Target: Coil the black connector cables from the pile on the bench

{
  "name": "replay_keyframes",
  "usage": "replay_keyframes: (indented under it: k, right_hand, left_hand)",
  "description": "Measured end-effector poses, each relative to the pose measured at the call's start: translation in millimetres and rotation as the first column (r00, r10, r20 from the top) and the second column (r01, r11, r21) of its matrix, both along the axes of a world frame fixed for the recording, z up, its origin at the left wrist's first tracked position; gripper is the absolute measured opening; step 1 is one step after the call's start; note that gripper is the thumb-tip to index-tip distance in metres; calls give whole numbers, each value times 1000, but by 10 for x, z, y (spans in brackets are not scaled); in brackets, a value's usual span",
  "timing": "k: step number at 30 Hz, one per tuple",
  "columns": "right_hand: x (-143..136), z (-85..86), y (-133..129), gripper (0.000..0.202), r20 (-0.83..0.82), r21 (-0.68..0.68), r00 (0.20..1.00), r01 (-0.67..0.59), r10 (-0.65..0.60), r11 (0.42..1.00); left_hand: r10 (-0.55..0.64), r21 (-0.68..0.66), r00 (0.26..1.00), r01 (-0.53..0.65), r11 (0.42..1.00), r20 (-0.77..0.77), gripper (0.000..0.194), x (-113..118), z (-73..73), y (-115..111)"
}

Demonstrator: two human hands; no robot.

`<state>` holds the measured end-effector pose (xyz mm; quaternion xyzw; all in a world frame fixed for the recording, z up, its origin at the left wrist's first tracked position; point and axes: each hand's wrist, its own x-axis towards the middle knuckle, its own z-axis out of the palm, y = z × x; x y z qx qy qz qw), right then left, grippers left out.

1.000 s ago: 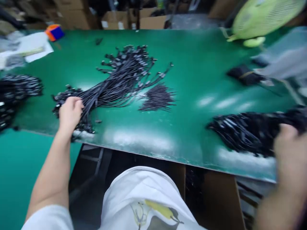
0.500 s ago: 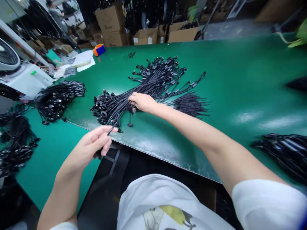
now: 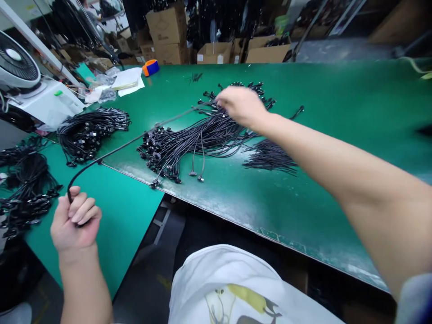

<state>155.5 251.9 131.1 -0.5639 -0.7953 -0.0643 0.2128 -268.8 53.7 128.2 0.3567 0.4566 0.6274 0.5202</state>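
My left hand [image 3: 76, 220], low on the left above the smaller green table, is closed around one end of a black cable [image 3: 124, 145]. That cable curves up and stretches across to my right hand [image 3: 241, 105], whose fingers are pinched at its far end and slightly blurred. Below my right hand lies a large bundle of black cables [image 3: 199, 135], with small connectors clustered at both ends. Two cable ends stick out toward the table's front edge. A pile of thin black strands [image 3: 270, 157] lies to the right, partly behind my right forearm.
More cable bundles [image 3: 91, 135] lie at left, with another heap [image 3: 30, 193] on the side table [image 3: 121, 216]. A fan [image 3: 16, 63], papers [image 3: 128, 80] and an orange-and-blue tape roll [image 3: 150, 67] stand behind. Cardboard boxes [image 3: 167, 31] are beyond the green table [image 3: 337, 103].
My left hand has moved left and down, drawing the cable out long. My right hand has shifted from the bundle's middle up to its far end. The view has turned slightly left.
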Motion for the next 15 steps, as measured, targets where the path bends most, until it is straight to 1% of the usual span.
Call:
replay_keyframes:
  k: [1,2,3,4,6,8,10,11,12,13,14,15]
  right_hand:
    - [41,127,-45,33,-86,96,996,47,-39,994]
    - [94,241,-81,39,-137,165,989,86,-64,983]
    - [155,331,-111,46,-139,200,987,107,-80,974]
    - [217,392,-135,52,-98,203,990,116,-97,972]
    - [321,414,-182,55,51,124,991,119,-126,985]
    - [369,328,-261,51,181,-24,973,152,-145,988]
    - [340,177,-417,46,272,-118,947,211,-173,970]
    - [296,89,-535,43,306,-130,934,232,-183,964]
    - [234,-2,-681,38,335,-135,926,231,-175,963]
    - [159,-92,-852,31,349,-151,927,198,-135,968]
    - [75,-174,-1042,23,309,-164,947,146,-90,976]
    - [-12,-244,-1241,17,242,-199,970,51,-1,979]
  left_hand:
    - [-4,21,1000,3,1000,20,28,-27,-1,13]
    - [-23,37,998,21,999,56,26,-81,-2,25]
    - [-57,43,993,53,998,103,23,-154,-3,37]
    - [-94,44,983,88,995,160,20,-236,-7,51]
    - [-145,59,946,134,989,289,14,-360,-32,87]
    - [-149,100,904,118,988,402,11,-343,-90,136]
    - [-133,99,891,100,990,433,7,-154,-182,182]
    - [-126,46,909,117,992,396,7,-8,-236,198]
    - [-120,-23,938,135,991,325,8,158,-294,206]
    - [-115,-80,968,136,987,224,11,335,-353,205]
    - [-115,-105,988,126,986,104,15,516,-414,195]
    - [-118,-88,992,115,989,-37,19,695,-473,176]
